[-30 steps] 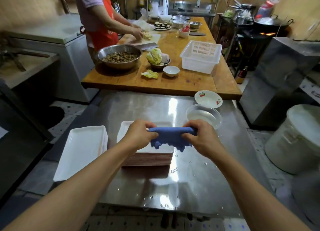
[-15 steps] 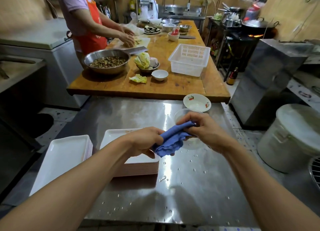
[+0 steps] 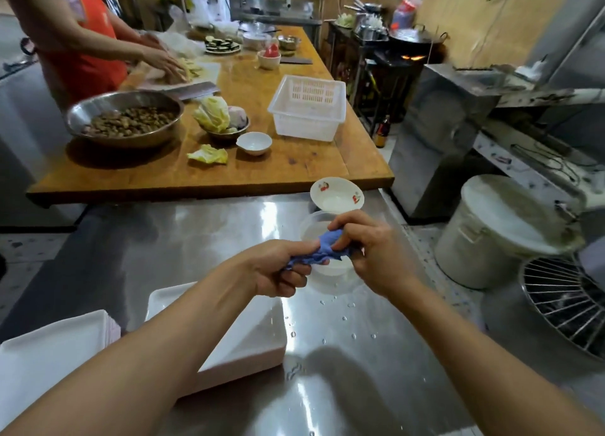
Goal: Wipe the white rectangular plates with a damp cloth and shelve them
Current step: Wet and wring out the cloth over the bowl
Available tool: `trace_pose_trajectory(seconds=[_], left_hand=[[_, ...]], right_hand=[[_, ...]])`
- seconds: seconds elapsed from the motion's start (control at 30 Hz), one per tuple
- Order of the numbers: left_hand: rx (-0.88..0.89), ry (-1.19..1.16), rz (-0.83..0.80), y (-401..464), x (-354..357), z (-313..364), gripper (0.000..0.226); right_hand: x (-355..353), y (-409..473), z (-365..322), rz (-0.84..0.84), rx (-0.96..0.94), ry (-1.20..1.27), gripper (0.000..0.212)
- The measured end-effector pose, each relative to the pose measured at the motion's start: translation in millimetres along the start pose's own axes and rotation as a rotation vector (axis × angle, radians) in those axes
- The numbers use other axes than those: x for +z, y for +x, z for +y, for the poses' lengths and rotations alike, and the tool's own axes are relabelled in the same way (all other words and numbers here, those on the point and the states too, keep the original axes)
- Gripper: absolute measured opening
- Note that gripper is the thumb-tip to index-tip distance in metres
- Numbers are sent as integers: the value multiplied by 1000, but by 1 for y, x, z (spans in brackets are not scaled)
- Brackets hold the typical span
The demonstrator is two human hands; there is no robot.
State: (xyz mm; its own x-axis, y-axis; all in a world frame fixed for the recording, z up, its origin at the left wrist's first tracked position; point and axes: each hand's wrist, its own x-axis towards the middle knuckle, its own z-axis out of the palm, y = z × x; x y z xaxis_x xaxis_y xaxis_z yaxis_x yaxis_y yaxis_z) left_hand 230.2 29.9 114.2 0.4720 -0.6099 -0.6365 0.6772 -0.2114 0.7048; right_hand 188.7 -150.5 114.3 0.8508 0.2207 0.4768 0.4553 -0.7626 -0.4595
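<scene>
a stack of white rectangular plates (image 3: 49,360) is seen at the far left on the stainless steel surface (image 3: 343,386), edge of the stack cut off by the frame. just beside it, a second stack of white rectangular plates (image 3: 248,334) is partly covered by the left forearm. the left hand (image 3: 278,268) is curled round one end of a small blue damp cloth (image 3: 322,249); the other end is pinched by the fingers of the right hand (image 3: 373,255). the cloth is held bunched and twisted between both hands, above a clear round plastic container (image 3: 330,278) that appears to hold water. water droplets are scattered on the surface near the container. just behind it, a white shallow bowl with red prints (image 3: 337,195) is set at the edge of the surface. further back, a wooden surface (image 3: 294,163) carries a large steel bowl of brown food (image 3: 126,119), cabbage leaves (image 3: 212,113), a small white bowl (image 3: 254,142) and a white slatted plastic basket (image 3: 307,108). a person in an orange apron (image 3: 82,42) is working there at the left. at the right, a white lidded bucket (image 3: 501,232) stands on the floor.
</scene>
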Motion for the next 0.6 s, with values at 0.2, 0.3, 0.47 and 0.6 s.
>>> trace_pose_trajectory(seconds=[0.2, 0.3, 0.47, 0.6], left_hand=[[499, 1049, 506, 24, 7, 14, 21], [638, 1446, 608, 33, 14, 22, 18], [773, 1809, 648, 67, 5, 36, 19], [517, 1759, 558, 100, 1, 52, 25]], right_hand=[[-10, 20, 38, -104, 800, 856, 21], [-3, 33, 63, -399, 824, 774, 27], [-2, 47, 96, -890, 764, 933, 19], [3, 61, 111, -832, 418, 377, 21]])
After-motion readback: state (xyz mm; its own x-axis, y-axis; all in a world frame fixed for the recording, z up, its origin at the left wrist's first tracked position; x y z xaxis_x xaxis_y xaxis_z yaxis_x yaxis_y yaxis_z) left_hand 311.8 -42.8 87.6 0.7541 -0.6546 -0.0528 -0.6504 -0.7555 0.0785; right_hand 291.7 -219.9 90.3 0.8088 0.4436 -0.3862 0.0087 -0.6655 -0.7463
